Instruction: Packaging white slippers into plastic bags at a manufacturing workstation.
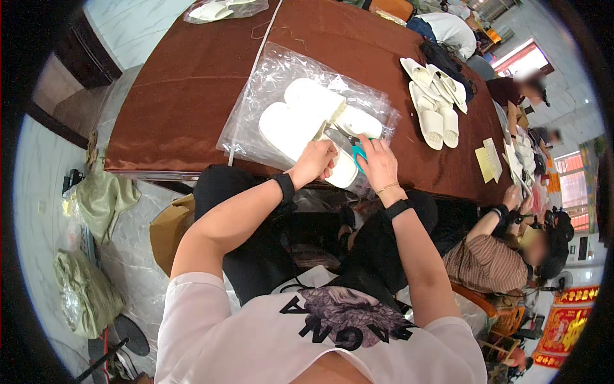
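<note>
White slide slippers (293, 134): lying as a pair on a clear plastic bag (244, 125), near the front edge of the brown cloth-covered surface (173, 121).
Slipper feel: probably being light, soft and springy, the smooth bag likely slipping beneath; the sole edges are offering a good hold.
Slipper axes: running roughly side by side, upper left to lower right, the broad rounded ends pointing up-left.
Right-hand grip: right hand (378, 163) is gripping teal-handled scissors (356, 151).
Left-hand grip: left hand (313, 161) is bending its fingers over the nearer slipper; I cannot tell whether they are pinching anything.
Farther right: more white slippers (433, 114) are lying together.
</note>
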A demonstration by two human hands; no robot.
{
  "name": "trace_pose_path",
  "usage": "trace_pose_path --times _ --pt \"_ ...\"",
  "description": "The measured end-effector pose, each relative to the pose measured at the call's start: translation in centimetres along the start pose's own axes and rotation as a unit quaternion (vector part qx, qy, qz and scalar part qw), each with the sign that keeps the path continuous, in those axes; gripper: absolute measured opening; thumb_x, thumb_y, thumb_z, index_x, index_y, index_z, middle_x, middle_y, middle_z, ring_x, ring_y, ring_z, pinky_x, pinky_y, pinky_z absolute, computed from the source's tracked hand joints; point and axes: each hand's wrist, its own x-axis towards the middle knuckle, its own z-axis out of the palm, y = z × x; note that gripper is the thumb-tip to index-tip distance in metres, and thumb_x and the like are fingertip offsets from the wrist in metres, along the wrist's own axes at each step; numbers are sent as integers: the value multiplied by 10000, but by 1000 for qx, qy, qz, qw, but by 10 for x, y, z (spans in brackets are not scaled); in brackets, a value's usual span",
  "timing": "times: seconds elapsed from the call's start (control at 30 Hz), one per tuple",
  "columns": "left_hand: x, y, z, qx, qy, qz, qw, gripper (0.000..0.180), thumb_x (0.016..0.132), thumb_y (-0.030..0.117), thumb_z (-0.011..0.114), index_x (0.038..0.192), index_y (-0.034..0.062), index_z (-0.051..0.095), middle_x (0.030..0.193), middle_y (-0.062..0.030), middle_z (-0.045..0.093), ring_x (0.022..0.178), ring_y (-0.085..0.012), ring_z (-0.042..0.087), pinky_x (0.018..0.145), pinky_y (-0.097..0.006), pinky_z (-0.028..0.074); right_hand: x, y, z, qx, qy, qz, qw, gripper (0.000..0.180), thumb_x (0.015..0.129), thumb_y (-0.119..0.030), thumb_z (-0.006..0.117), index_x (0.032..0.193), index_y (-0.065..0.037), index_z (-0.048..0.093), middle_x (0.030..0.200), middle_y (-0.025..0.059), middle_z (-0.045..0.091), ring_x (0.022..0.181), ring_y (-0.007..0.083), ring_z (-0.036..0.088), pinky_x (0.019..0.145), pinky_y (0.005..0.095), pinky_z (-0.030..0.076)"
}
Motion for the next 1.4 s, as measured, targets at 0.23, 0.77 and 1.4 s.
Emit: trace_pose_path --times 0.23,0.77,1.4 --pt "0 11 -3 -48 5 22 999 145 922 81 545 897 -48 606 651 -77 600 478 -121 593 405 -241 477 -4 12 1 28 22 15 999 485 768 -145 667 1227 -77 527 948 130 584 950 311 547 779 403 490" --pt "-217 62 -176 -184 357 211 891 175 970 163 513 1060 33 588 765 -10 571 574 -65 487 484 -204 357 3 127 11 -103 -163 262 946 320 844 -265 588 1055 -34 520 915 252 648 905 431 613 758 522 483" --pt "-371 -275 -166 -172 543 -258 780 519 911 83 523 1409 78 376 1353 -212 451 755 -290 689 552 -346 574 51 -85 1 635 -181 232 714 499 953 -236 525 1390 -34 392 1292 204 513 893 225 661 768 315 549"
